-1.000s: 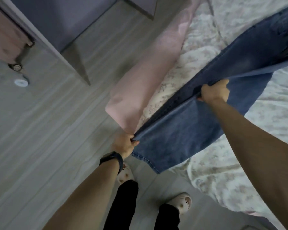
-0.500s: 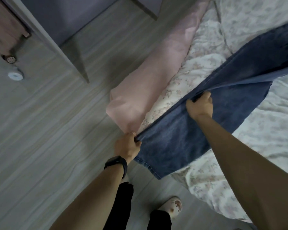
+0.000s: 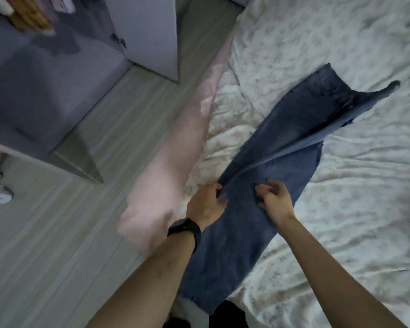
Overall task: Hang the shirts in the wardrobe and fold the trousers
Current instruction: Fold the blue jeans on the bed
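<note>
One pair of jeans [image 3: 270, 162] is counted, draped over the left edge of the one bed [image 3: 341, 233]; two hands are seen at it, the left hand [image 3: 205, 204] and the right hand [image 3: 273, 202]; one wristband [image 3: 185, 229] is worn; one pink sheet [image 3: 166, 174] is hung along that edge; one white disc [image 3: 0, 198] is found on the floor [image 3: 57, 245]; one open door [image 3: 149, 36] is seen.

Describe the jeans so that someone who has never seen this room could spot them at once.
Start at the bed with the pale flowered cover. The jeans lie slantwise across its near edge, beside the pink sheet. They alone are dark blue denim; the bedding around is pale.
</note>
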Action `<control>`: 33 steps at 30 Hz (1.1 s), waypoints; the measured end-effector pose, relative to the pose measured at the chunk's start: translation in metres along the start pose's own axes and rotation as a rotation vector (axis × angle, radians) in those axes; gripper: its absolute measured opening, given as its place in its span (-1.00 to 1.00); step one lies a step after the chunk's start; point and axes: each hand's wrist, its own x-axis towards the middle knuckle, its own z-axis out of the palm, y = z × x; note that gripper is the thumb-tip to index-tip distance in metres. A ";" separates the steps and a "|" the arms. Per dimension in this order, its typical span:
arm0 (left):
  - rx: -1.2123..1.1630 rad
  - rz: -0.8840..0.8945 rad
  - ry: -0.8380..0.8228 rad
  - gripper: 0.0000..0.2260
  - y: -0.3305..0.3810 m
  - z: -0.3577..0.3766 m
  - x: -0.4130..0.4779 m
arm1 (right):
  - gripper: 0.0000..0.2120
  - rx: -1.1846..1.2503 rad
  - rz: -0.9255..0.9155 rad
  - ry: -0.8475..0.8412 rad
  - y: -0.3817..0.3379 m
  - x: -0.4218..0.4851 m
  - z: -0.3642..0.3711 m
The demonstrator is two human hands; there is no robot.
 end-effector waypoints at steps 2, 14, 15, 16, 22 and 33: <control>0.022 0.031 -0.010 -0.71 0.031 0.004 0.022 | -0.68 0.104 0.010 0.025 -0.013 0.022 -0.024; 0.511 0.338 0.026 -0.74 0.199 0.062 0.163 | -0.24 0.174 0.052 0.389 -0.126 0.238 -0.197; 0.537 0.351 0.024 -0.75 0.211 0.066 0.175 | -0.26 0.152 0.063 0.396 -0.134 0.254 -0.210; 0.565 0.352 0.025 -0.77 0.221 0.069 0.185 | -0.30 0.111 0.084 0.390 -0.143 0.266 -0.221; 0.497 0.108 0.059 -0.77 0.231 0.062 0.222 | -0.66 -0.007 0.025 0.475 -0.190 0.302 -0.243; 0.143 -0.093 -0.121 -0.89 0.216 0.038 0.304 | -0.76 -0.150 -0.105 0.234 -0.171 0.345 -0.177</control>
